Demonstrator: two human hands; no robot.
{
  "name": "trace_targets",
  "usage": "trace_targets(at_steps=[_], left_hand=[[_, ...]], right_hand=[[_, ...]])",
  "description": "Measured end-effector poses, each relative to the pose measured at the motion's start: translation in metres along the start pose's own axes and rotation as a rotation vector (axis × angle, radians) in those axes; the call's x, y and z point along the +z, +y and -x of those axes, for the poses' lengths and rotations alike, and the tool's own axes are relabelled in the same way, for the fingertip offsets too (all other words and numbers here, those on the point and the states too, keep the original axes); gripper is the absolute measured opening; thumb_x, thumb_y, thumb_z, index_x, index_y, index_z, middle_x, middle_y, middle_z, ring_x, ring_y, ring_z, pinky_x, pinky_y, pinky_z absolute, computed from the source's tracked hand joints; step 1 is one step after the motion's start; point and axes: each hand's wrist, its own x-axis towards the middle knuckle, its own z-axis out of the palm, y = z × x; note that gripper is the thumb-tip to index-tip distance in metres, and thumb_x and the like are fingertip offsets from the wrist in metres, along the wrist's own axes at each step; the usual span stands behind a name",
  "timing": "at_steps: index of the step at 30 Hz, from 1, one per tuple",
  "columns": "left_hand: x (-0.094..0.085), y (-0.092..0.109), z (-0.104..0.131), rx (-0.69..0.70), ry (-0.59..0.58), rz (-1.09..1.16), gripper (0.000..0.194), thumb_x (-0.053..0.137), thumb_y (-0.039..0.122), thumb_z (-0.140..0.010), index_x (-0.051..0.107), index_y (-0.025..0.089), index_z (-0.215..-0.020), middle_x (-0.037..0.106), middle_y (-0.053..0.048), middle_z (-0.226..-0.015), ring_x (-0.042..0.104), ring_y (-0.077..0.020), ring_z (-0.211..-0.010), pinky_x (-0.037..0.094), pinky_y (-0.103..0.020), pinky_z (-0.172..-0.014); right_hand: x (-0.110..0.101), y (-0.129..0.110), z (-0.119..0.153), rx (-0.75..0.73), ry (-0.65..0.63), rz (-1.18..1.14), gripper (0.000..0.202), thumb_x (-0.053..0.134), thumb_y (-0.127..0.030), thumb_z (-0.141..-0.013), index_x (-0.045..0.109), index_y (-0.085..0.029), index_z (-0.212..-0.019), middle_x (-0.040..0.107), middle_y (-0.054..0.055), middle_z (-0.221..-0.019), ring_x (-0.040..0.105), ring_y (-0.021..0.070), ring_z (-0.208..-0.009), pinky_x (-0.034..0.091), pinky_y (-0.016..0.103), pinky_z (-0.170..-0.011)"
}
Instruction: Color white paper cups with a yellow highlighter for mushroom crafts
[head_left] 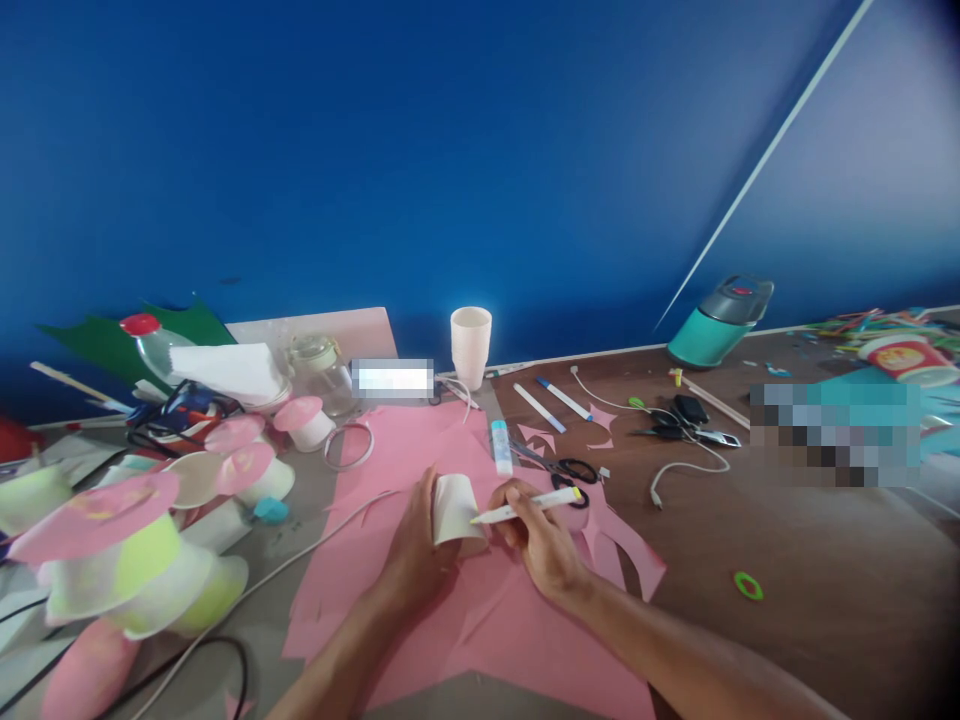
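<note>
My left hand (426, 525) grips a white paper cup (456, 505) from its left side, the cup tipped over above pink paper (390, 470). Between the fingers of my right hand (536, 540) is a white marker pen (529, 505) with a yellow end. Its yellow tip is at the cup's right side; whether it touches cannot be told. Just beyond the hands lies a glue stick (501, 450) with a blue cap. Black-handled scissors (577, 470) rest to the right of it, among pink paper scraps.
Stacked white cups (471, 350) stand by the blue wall. Decorated cups with pink paper (112, 550) crowd the left, crossed by cables. Two markers (562, 398), a white cable (690, 465) and a green ring (748, 586) lie right. A teal flask (709, 330) stands farther back.
</note>
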Motion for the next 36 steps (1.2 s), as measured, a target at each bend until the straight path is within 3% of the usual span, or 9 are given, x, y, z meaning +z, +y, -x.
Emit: trace_targets(at_steps=[5,12,19,25,31,36], left_hand=[[0.0,0.0,0.0,0.007,-0.008,-0.006,0.073,0.052,0.031,-0.077,0.022,0.007,-0.139,0.033,-0.024,-0.144,0.032,-0.0344,-0.133,0.029,-0.053,-0.108],[-0.001,0.002,0.001,-0.035,-0.018,0.019,0.076,0.053,0.027,-0.074,0.021,0.007,-0.14,0.031,-0.023,-0.145,0.031,-0.0338,-0.134,0.029,-0.053,-0.108],[-0.002,0.006,0.0,-0.031,-0.023,0.023,0.074,0.052,0.027,-0.075,0.022,0.007,-0.139,0.033,-0.024,-0.144,0.033,-0.034,-0.133,0.029,-0.053,-0.108],[-0.001,0.004,-0.001,-0.022,-0.004,0.026,0.076,0.054,0.026,-0.072,0.023,0.005,-0.139,0.032,-0.025,-0.144,0.032,-0.0349,-0.134,0.028,-0.053,-0.108],[-0.002,0.005,0.0,-0.017,-0.005,0.028,0.074,0.054,0.028,-0.075,0.023,0.008,-0.139,0.034,-0.023,-0.144,0.033,-0.0346,-0.133,0.028,-0.055,-0.108],[-0.001,0.001,-0.001,-0.005,-0.004,0.017,0.075,0.053,0.025,-0.073,0.022,0.007,-0.139,0.031,-0.023,-0.145,0.03,-0.0341,-0.135,0.026,-0.054,-0.109]], right_hand=[[0.003,-0.004,0.002,0.044,-0.039,0.037,0.039,0.052,-0.054,-0.08,0.055,-0.018,-0.063,0.037,-0.007,-0.041,0.029,0.0073,-0.039,0.02,0.022,-0.04],[-0.003,0.0,-0.005,0.051,0.042,-0.008,0.033,0.052,-0.044,-0.082,0.052,-0.018,-0.062,0.034,-0.007,-0.043,0.025,0.0069,-0.041,0.018,0.021,-0.041],[-0.006,0.007,-0.003,0.073,-0.02,-0.004,0.034,0.052,-0.045,-0.083,0.055,-0.017,-0.063,0.036,-0.007,-0.043,0.025,0.0063,-0.04,0.016,0.021,-0.04],[-0.005,0.002,-0.007,0.041,0.075,-0.037,0.035,0.052,-0.043,-0.084,0.051,-0.018,-0.06,0.034,-0.007,-0.044,0.024,0.0067,-0.042,0.016,0.021,-0.041],[-0.003,0.001,-0.003,0.081,0.003,-0.016,0.033,0.052,-0.043,-0.081,0.051,-0.018,-0.06,0.035,-0.007,-0.042,0.024,0.0065,-0.04,0.016,0.022,-0.04],[-0.004,0.003,-0.008,0.074,0.083,-0.029,0.032,0.053,-0.041,-0.082,0.051,-0.018,-0.06,0.033,-0.008,-0.042,0.024,0.0062,-0.04,0.014,0.021,-0.04]])
